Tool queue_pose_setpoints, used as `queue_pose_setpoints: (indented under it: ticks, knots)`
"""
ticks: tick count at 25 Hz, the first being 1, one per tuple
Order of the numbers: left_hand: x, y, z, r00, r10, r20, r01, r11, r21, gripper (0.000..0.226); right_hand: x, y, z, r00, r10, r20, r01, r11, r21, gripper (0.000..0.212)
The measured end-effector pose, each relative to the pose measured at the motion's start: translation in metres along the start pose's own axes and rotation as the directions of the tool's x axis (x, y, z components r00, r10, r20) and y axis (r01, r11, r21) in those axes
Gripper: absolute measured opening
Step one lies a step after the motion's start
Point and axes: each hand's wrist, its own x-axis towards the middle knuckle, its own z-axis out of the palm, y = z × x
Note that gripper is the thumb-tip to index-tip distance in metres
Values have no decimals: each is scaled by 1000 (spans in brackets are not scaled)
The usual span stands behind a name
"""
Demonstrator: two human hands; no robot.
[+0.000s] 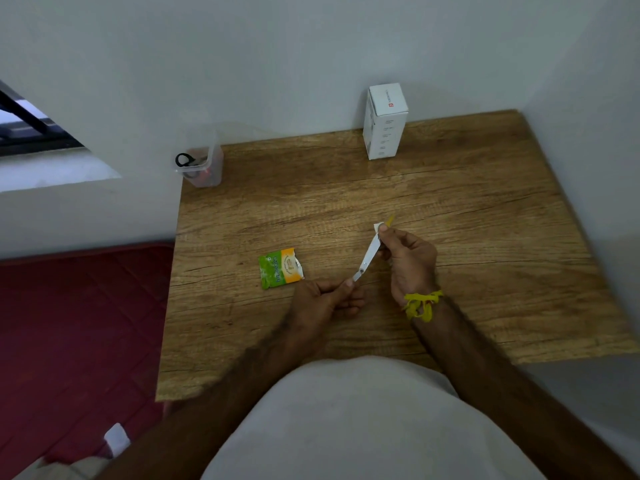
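Presently, left grip (325,301) is curled tight round the handle end of the scissors (369,254), low over the near middle of the desk (485,220). Blades run up and to the right from it and look closed, though too small to be sure. Right grip (410,261) pinches a small white-and-yellow scrap (379,225) at the blade tip, its other fingers loosely curled. Reads as freeing a cut-off strip from the blades. To do it well: hold the handles steady, ease the blades apart a touch if the scrap is trapped, and draw it off along the flat sides, fingertips clear of the edges. Likely fault: the scrap tears or flicks away. Opened green-and-orange sachet (281,268) lies flat just left of the left grip, not touching. Farther out: clear tub (201,168) at the far left corner, white box (384,123) upright at the far edge.
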Motion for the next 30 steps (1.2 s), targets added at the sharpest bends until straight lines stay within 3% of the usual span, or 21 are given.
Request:
queue_pose_setpoints:
  ticks: [4, 9, 15, 17, 20, 24, 27, 30]
  knots:
    - [9, 11, -11, 994, -81, 75, 80, 997, 17, 42, -1, -7, -4, 982, 90, 167, -93, 996, 13, 11]
    - [19, 22, -13, 929, -148, 340, 212, 965, -157, 31, -8, -12, -1, 889, 217, 403, -175, 975, -138, 31]
    - [15, 2, -14, 960, -97, 263, 149, 971, -185, 19, -7, -5, 0, 851, 233, 471, -156, 968, -196, 33]
    - [16, -1, -15, 973, -63, 220, 102, 981, -168, 20, -8, 0, -2, 895, 178, 409, -117, 978, -171, 22]
    - [18, -6, -15, 987, -28, 161, 48, 991, -122, 27, -6, 3, -14, 968, -48, 247, 110, 963, -244, 6]
    - [19, -10, -12, 989, -23, 143, 33, 997, -67, 30, -10, 9, -25, 928, -262, 264, 357, 829, -430, 29]
    - [20, -11, -12, 989, -35, 145, 48, 995, -85, 28, -15, 14, -23, 906, -321, 275, 419, 771, -480, 53]
    - [20, -12, -14, 990, -42, 137, 57, 993, -104, 28, -14, 21, -18, 919, -315, 236, 394, 731, -557, 42]
